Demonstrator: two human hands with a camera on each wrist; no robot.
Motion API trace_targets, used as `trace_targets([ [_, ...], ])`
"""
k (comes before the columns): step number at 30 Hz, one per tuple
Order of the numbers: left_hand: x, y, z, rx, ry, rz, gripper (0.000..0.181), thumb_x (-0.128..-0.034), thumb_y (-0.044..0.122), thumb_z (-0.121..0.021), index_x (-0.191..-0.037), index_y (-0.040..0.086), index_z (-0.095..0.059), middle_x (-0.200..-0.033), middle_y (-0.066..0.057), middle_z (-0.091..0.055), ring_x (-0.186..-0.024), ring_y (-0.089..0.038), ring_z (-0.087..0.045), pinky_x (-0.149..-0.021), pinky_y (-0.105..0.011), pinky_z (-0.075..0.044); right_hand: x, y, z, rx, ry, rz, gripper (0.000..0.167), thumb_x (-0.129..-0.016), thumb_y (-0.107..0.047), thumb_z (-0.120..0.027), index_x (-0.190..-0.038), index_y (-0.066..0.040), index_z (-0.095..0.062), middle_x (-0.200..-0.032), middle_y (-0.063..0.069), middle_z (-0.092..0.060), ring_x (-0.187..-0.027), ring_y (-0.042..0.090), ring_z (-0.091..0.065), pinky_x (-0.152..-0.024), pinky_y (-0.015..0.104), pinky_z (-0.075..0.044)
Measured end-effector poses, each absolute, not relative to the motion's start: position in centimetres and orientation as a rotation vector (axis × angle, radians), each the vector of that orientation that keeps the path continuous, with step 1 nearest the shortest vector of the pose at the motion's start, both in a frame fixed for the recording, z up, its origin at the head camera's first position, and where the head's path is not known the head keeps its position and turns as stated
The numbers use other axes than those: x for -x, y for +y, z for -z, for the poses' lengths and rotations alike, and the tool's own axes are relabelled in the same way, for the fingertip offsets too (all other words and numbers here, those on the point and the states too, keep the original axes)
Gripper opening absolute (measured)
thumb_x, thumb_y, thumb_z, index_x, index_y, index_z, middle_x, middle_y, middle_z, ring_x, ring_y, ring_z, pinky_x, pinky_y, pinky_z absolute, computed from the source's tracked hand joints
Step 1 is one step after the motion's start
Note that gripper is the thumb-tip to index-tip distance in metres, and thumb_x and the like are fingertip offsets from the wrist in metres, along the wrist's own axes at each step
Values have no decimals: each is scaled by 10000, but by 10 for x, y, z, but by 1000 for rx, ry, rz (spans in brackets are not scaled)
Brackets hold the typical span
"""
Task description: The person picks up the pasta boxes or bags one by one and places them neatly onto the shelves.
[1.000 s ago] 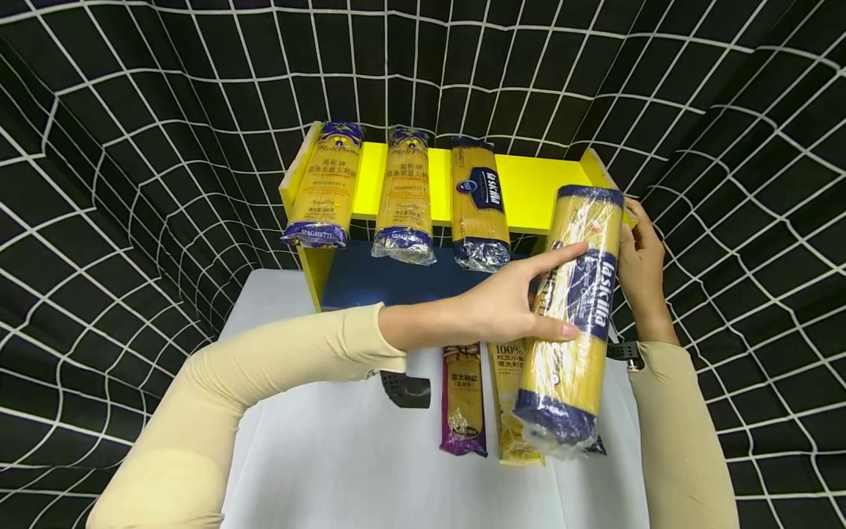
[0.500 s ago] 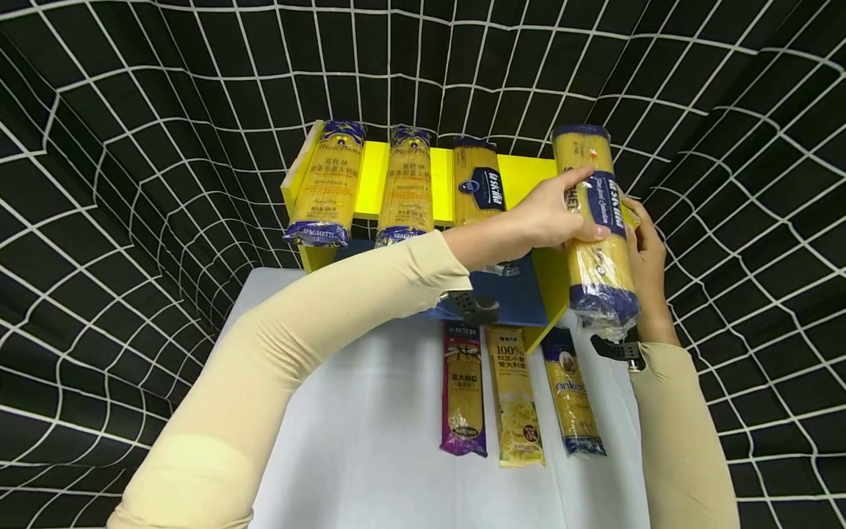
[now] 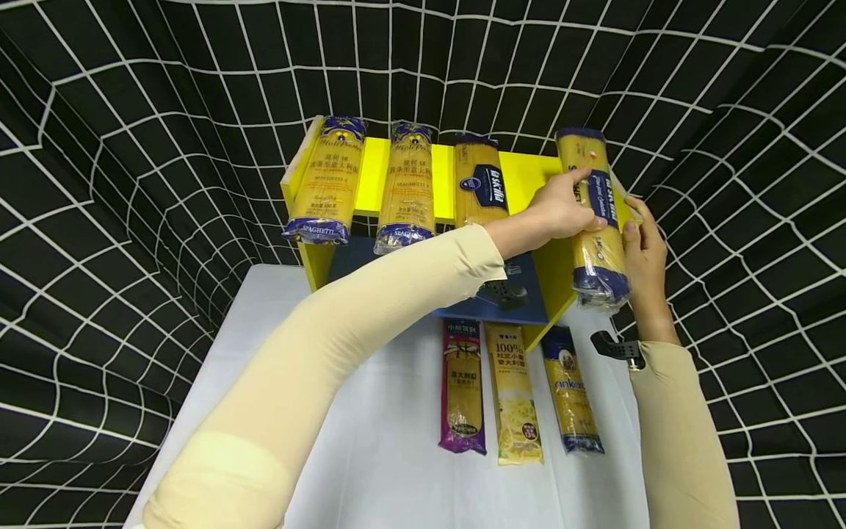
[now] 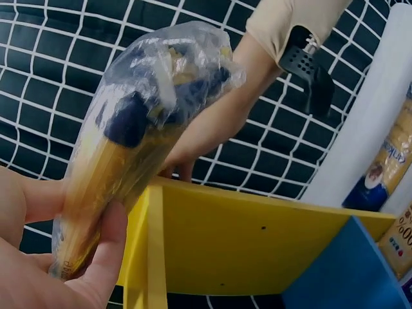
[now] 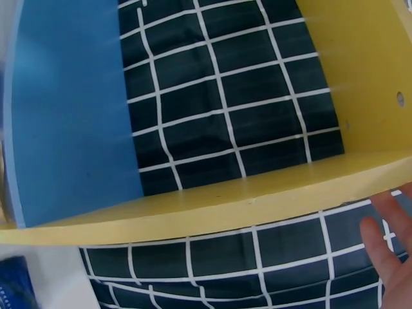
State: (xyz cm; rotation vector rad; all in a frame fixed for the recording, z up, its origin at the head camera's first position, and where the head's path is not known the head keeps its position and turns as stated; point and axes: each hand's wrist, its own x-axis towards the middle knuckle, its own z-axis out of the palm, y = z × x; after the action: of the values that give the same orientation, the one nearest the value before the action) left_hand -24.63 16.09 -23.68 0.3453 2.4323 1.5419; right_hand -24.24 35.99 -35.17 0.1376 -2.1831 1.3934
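My left hand (image 3: 562, 207) pinches a clear-wrapped spaghetti pack (image 3: 598, 253) with blue ends, thumb and fingers on its sides. The pack is tilted over the right end of the yellow shelf top (image 3: 518, 180), its lower end past the front edge; whether it touches the shelf I cannot tell. In the left wrist view the crumpled wrapper end (image 4: 174, 77) points up. My right hand (image 3: 646, 257) is at the outer side of the shelf's right panel (image 5: 257, 209), fingers fairly straight against it. Left of the held pack lie spaghetti packs (image 3: 481, 184) (image 3: 406, 184) (image 3: 328, 180) in a row.
Below the yellow top is a blue lower shelf (image 3: 423, 294). On the white table (image 3: 383, 441) in front lie a purple pasta pack (image 3: 463, 389), a yellow pasta pack (image 3: 515, 397) and a blue-ended pack (image 3: 572, 393). A black gridded cloth (image 3: 198, 147) surrounds the table.
My left hand has carried the spaghetti pack away from me, up to the right end of the shelf top, uncovering packs on the table. My right hand has stayed by the side panel.
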Motion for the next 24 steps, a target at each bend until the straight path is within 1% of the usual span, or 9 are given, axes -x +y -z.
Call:
trace_targets([
  [4, 246, 167, 242, -325, 2464, -1517, 825, -815, 168, -806, -1503, 358, -393, -1325, 39, -611, -937, -96, -639, -687, -158, -535, 240, 359, 351, -114, -2186, -1388, 386, -1064, -321, -409, -1434, -296, -517, -1117, -131, -572, -833, 14, -563, -660, 88, -493],
  [7, 247, 169, 245, -328, 2475, -1509, 819, -816, 169, -804, -1503, 349, -395, -1324, 38, -614, -946, -96, -640, -695, -157, -539, 239, 357, 349, -117, -2188, -1377, 383, -1066, -304, -408, -1433, -290, -517, -1114, -138, -568, -839, 8, -562, -660, 78, -489],
  [11, 249, 170, 249, -303, 2495, -1493, 809, -816, 177, -803, -1501, 334, -402, -1313, 33, -620, -954, -96, -639, -709, -157, -540, 237, 353, 347, -108, -2205, -1367, 386, -1070, -286, -399, -1441, -295, -503, -1139, -119, -568, -893, 9, -551, -728, 79, -477],
  [14, 252, 170, 251, -267, 2495, -1487, 801, -818, 191, -804, -1497, 337, -405, -1295, 26, -628, -941, -99, -645, -707, -160, -540, 235, 352, 347, -95, -2211, -1368, 389, -1072, -280, -396, -1447, -304, -495, -1200, -90, -565, -956, 24, -533, -788, 90, -451],
  [18, 255, 171, 250, -267, 2506, -1468, 794, -820, 216, -807, -1496, 331, -407, -1288, 24, -627, -934, -98, -652, -704, -159, -544, 235, 352, 346, -107, -2210, -1352, 390, -1071, -279, -400, -1449, -304, -492, -1230, -72, -564, -975, 24, -530, -806, 92, -448],
  [21, 256, 170, 248, -291, 2548, -1414, 787, -819, 251, -810, -1495, 323, -413, -1313, 44, -616, -970, -89, -644, -732, -152, -544, 237, 352, 345, -119, -2210, -1347, 391, -1070, -285, -403, -1450, -297, -491, -1214, -81, -563, -976, 23, -530, -812, 88, -450],
  [24, 257, 169, 247, -331, 2625, -1332, 748, -826, 302, -803, -1481, 303, -442, -1365, 80, -596, -1062, -65, -618, -803, -138, -525, 237, 352, 345, -122, -2207, -1361, 390, -1069, -291, -406, -1448, -292, -495, -1203, -88, -560, -975, 28, -530, -804, 86, -453],
])
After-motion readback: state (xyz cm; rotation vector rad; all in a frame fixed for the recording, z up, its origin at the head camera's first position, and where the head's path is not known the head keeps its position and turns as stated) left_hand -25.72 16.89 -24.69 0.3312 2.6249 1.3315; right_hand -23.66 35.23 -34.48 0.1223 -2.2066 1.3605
